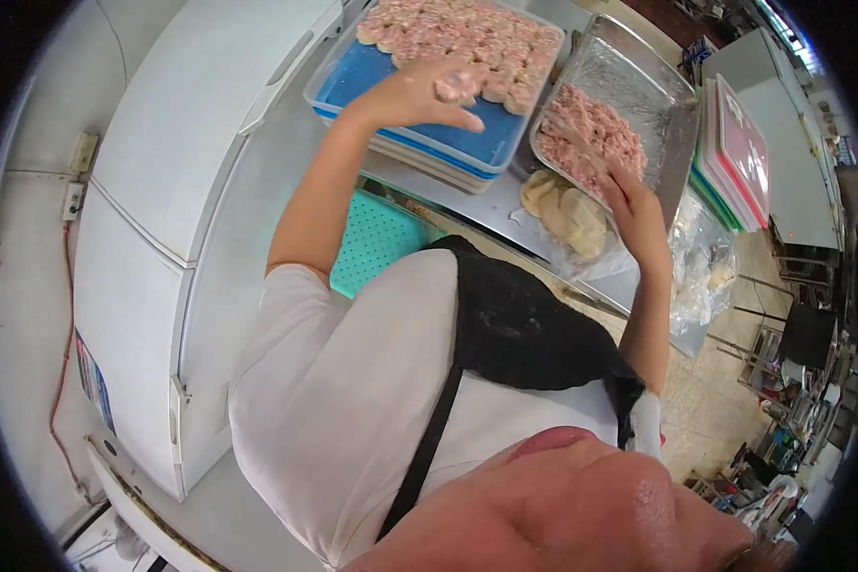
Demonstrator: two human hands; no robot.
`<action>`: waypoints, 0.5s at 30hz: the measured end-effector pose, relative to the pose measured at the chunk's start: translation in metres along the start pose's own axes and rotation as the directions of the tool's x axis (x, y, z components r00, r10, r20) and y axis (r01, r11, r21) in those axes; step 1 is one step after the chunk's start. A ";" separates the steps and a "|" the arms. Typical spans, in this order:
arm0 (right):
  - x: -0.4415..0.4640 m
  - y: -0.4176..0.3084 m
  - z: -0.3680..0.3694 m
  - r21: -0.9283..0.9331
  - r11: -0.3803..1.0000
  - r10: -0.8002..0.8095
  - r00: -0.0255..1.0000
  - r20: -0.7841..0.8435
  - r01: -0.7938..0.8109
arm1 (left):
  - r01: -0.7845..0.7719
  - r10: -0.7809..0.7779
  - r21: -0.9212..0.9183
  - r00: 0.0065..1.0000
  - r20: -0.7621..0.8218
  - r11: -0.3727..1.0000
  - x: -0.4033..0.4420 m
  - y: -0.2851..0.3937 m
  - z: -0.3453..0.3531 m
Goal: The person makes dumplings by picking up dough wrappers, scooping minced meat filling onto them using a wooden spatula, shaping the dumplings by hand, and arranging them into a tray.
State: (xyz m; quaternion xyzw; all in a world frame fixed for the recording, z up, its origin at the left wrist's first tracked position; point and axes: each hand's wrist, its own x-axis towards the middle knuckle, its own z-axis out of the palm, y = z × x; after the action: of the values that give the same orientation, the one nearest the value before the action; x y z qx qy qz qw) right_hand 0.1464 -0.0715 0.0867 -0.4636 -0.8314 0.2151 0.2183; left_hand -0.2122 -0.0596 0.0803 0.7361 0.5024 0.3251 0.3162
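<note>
My left hand (418, 95) is over the blue-lined plastic container (329, 92), fingers curled around a meat-filled dumpling (458, 86). Rows of open-topped dumplings (467, 38) with pink filling cover the far part of that container. At the near edge of the metal tray (663, 81), my right hand (636, 212) is closed on a thin, pale, flat tool (579, 143) that reaches into the ground meat (605, 129); its exact kind is hard to make out. Just below the tray, near my right wrist, a pile of round dumpling wrappers (572, 221) lies on plastic.
More containers are stacked under the dumplings. Coloured lids (739, 143) stand right of the tray, with a clear plastic bag (701, 257) below them. A white refrigerator (153, 162) is at the left, and a turquoise perforated crate (377, 238) sits below the table edge.
</note>
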 end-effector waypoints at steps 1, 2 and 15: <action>-0.009 0.014 0.005 0.076 0.997 0.022 0.998 -0.056 -0.018 | 0.009 -0.006 0.043 0.997 -0.080 0.999 -0.007 -0.016 -0.016; -0.019 0.020 0.007 0.142 0.985 0.105 0.992 -0.070 -0.094 | 0.023 -0.009 0.085 0.987 -0.161 0.996 -0.013 -0.033 -0.032; -0.098 0.026 0.019 0.577 0.638 0.666 0.741 -0.080 -0.511 | 0.148 -0.030 0.502 0.972 -0.235 0.852 -0.003 -0.084 -0.080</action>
State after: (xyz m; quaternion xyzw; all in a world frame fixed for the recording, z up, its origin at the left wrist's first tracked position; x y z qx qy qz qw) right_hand 0.1993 -0.1470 0.0406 -0.6602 -0.5005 0.4215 0.3688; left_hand -0.3216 -0.0268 0.0607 0.7295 0.6364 0.2423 0.0648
